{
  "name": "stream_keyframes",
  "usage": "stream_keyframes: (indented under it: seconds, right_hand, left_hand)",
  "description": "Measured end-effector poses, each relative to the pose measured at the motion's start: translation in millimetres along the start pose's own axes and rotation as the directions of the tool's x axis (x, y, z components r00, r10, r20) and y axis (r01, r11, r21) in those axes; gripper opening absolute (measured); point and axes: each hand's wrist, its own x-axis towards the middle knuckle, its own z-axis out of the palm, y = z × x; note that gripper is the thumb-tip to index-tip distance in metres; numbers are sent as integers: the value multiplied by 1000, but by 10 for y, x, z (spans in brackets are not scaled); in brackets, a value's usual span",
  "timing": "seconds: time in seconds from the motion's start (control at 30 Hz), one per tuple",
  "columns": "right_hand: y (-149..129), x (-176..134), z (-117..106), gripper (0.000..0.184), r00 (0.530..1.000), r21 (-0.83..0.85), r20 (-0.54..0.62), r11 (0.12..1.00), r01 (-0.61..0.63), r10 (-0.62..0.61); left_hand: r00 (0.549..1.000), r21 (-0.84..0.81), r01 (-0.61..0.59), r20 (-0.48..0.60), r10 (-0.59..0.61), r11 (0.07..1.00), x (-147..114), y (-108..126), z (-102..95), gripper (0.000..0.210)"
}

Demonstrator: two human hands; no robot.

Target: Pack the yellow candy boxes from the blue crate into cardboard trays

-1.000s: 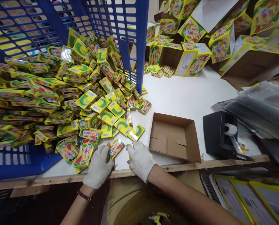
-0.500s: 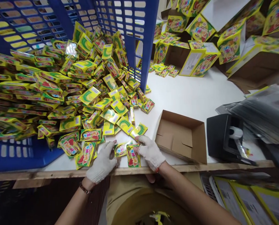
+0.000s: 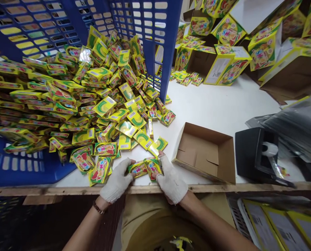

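Observation:
My left hand (image 3: 117,179), in a white knit glove with bare fingertips, has its thumb and forefinger on the left end of a small flat yellow-green box (image 3: 138,169). In a matching glove, my right hand (image 3: 172,178) grips a second small yellow-green box (image 3: 152,167) between thumb and fingers. The two boxes meet at the table's front edge, printed faces up. Just left of my left hand lie a few more such boxes (image 3: 100,170). An open brown carton (image 3: 206,162) stands right of my right hand, its visible inside bare cardboard.
A tipped blue plastic crate (image 3: 167,52) spills a big heap of small boxes (image 3: 77,94) onto the white table (image 3: 210,101). A black tape dispenser (image 3: 249,151) stands right of the carton, near clear plastic sleeves (image 3: 296,125). Printed cartons (image 3: 232,66) are piled behind.
My right hand has tilted the right box and brought it against the left one. My left fingers have closed onto the left box. The whole view has shifted slightly.

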Motion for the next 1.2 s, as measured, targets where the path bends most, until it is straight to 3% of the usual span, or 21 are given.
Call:
stream_keyframes:
  seconds: [0.1,0.17,0.23,0.33,0.43,0.5,0.57,0.67,0.77,0.87,0.93,0.97,1.0,1.07,1.13,1.2]
  right_hand:
    - [-148,88,-161,24,943,-326,239,895,303,-233]
    - [-251,156,-188,20,861,-438,390,757,485,-326]
    - [-313,206,-144,25,810,-489,457,657,573,-367]
    - [-307,221,-36,29,802,-512,489,631,583,-344]
    - [-228,178,25,44,822,-485,470,684,546,-323]
    - [-161,135,39,49,852,-450,438,750,485,-288]
    - [-90,93,53,40,905,-368,369,861,353,-213]
    - [5,48,112,31,965,36,232,993,115,-120]
    - [35,47,178,44,974,515,168,856,47,-154]
    - [-14,71,124,61,975,690,118,721,58,-191]
    - [-60,72,-2,61,982,662,85,746,71,-169]
    - [-80,64,-80,58,985,597,83,799,71,-150]
    - [-94,53,-156,54,987,491,93,869,68,-130]
    - [-101,26,-272,44,986,178,131,981,80,-104]
    - [-76,7,-310,37,977,-137,165,978,156,-133]
    - [-22,-5,-275,46,954,-304,185,909,284,-236]
  left_hand:
    - [999,-39,-23,38,25,999,0,44,-18,31]
    - [994,-92,-52,93,61,994,-25,95,-19,38]
    - [989,-143,-74,116,91,987,-68,115,-56,46]
    - [992,12,-108,-65,108,994,-146,41,-248,45]
    - [945,419,83,-320,62,904,-233,-129,-529,47]
    - [931,547,247,-364,-39,800,-280,-241,-662,52]
    - [925,557,326,-357,-134,764,-300,-300,-693,51]
    - [901,393,309,-413,-134,866,-259,-217,-522,56]
    - [898,22,147,-421,-124,989,-161,47,-158,63]
    - [968,-410,10,-223,-111,912,-77,288,192,59]
    - [997,-580,34,-34,-66,814,-52,337,310,59]
    - [997,-613,74,17,-81,787,-47,326,330,60]
    - [991,-632,111,18,-129,767,-45,299,331,61]
    - [964,-697,128,-80,-254,706,-48,236,312,64]
    - [932,-772,63,-180,-313,633,-61,214,323,67]
    - [946,-788,9,-192,-259,616,-88,255,399,68]
